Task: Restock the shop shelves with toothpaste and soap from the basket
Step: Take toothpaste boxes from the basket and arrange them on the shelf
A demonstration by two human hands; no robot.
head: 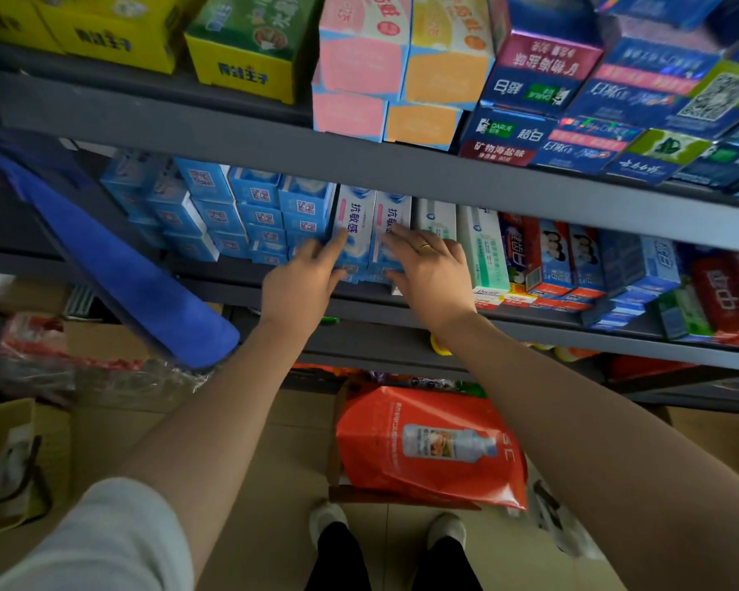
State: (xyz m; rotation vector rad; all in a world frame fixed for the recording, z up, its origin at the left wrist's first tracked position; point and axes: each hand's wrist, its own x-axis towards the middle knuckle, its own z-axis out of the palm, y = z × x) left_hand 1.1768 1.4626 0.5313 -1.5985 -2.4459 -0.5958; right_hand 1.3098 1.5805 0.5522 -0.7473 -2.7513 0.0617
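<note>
**Toothpaste boxes squared up on the middle shelf**

Toothpaste boxes [353, 232] in white and pale blue stand side by side on the middle shelf [530, 330], between a stack of light blue cartons [248, 215] on the left and green-and-white boxes [483, 249] on the right. The left hand [304, 283] reaches in with fingers stretched out, its fingertips touching the front of the left white box. The right hand [427, 270], a ring on one finger, lies flat with straight fingers on the neighbouring white box [391, 232]. Neither hand grips anything. The upper shelf [231, 134] carries pink, orange, yellow and dark blue cartons. Below, on the tiled floor [274, 484], an orange refill pouch [431, 445] lies near the person's feet, and a blue cloth [124, 270] hangs at the left
</note>
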